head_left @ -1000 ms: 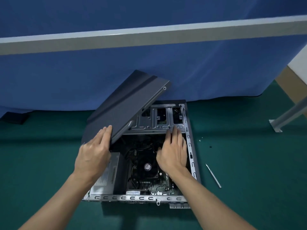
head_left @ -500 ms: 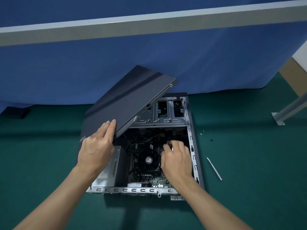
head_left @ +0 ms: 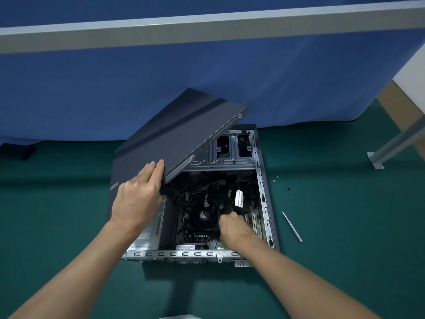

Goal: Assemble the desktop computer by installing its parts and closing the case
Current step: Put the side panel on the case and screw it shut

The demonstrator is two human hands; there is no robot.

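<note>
On the green worktop (head_left: 345,249), in front of a blue partition (head_left: 207,88), the desktop computer case (head_left: 265,192) lies on its side with its open face up. From the head camera, the only view, the job looks well on but unfinished. A power supply (head_left: 151,229) sits in the near left corner, the CPU cooler fan (head_left: 203,215) is seated on the board, and cables run across the middle with a white tag (head_left: 239,198) among them. The drive cage (head_left: 230,148) at the far end looks bare, though I can't be sure. The side panel (head_left: 179,139) is not on: it leans up over the left half of the case, right edge raised. A thin screwdriver (head_left: 292,226) and a few small screws (head_left: 274,180) lie on the worktop just right of the case, so fastening is probably left to do.

The left hand (head_left: 135,199) props the panel up. Its fingers (head_left: 156,165) lie close together and nearly straight over the panel's near corner, the thumb out of sight beneath, which reads to me as a pinch on the edge.

The right hand (head_left: 232,226) is down inside the case just right of the fan, fingers curled under towards the board. Whether they grip a cable, a connector or nothing, I cannot tell.
</note>
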